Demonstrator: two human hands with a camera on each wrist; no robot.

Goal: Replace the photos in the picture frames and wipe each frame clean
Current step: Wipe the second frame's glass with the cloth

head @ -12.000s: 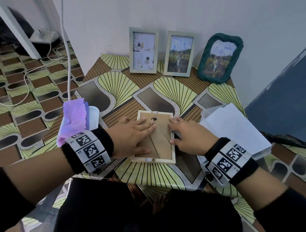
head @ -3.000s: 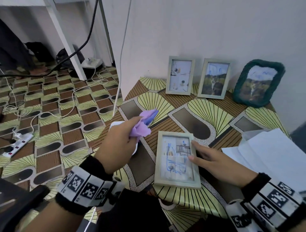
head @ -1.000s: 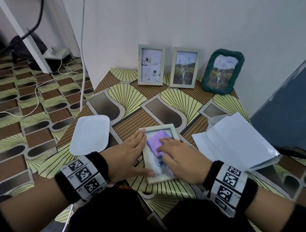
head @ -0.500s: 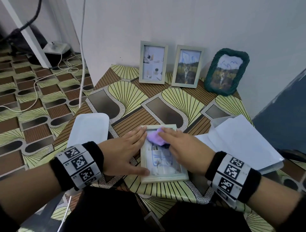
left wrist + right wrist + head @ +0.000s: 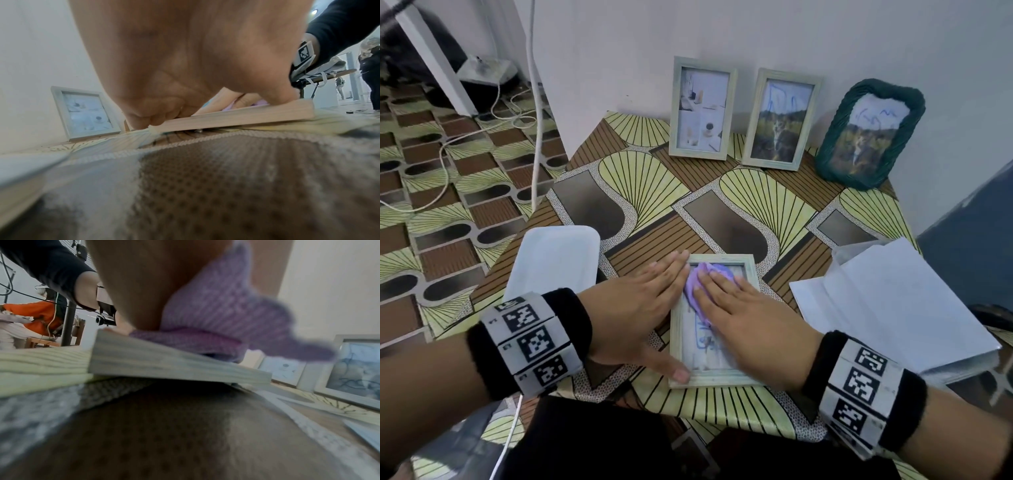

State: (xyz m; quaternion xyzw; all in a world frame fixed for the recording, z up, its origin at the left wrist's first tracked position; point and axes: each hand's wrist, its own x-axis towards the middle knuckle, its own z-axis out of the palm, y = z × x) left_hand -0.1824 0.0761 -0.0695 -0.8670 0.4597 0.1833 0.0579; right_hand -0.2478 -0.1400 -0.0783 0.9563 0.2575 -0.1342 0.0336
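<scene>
You're wiping: flat right hand [image 5: 743,318] presses purple cloth [image 5: 700,284] on pale wooden frame [image 5: 714,378], flat-fingered left hand [image 5: 633,308] steadying at nine o'clock; next, sweep toward six.

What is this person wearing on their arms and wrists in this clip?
Both hands are bare. Behind the left hand and the right hand, each wrist carries a black fabric wristband and a band of white blocks printed with square black-and-white coded markers. Dark sleeves cover the forearms further up. A thin white cable hangs below the left wrist.
</scene>
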